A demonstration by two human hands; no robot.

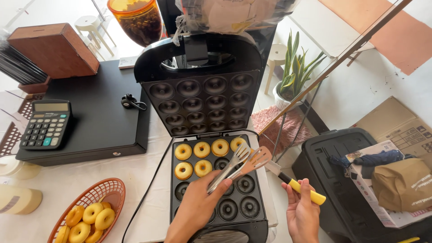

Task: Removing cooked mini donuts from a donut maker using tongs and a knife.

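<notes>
Metal tongs (pixel 234 164) are gripped by the left hand (pixel 195 209) over the doughnut maker (pixel 216 180). A yellow-handled spatula (pixel 288 180) is clasped in the right hand (pixel 302 211). Six doughnuts (pixel 202 150) are left in the moulds.

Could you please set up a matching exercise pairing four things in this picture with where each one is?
Things:
1. Fork
2. Yellow-handled knife
3. Calculator
4. Orange basket

Places:
A. On the black cash box
B. In the right hand
C. At the lower left, holding small doughnuts
D. In the left hand, over the doughnut maker

Pairs: 1-D, 2-B, 3-A, 4-C
</notes>
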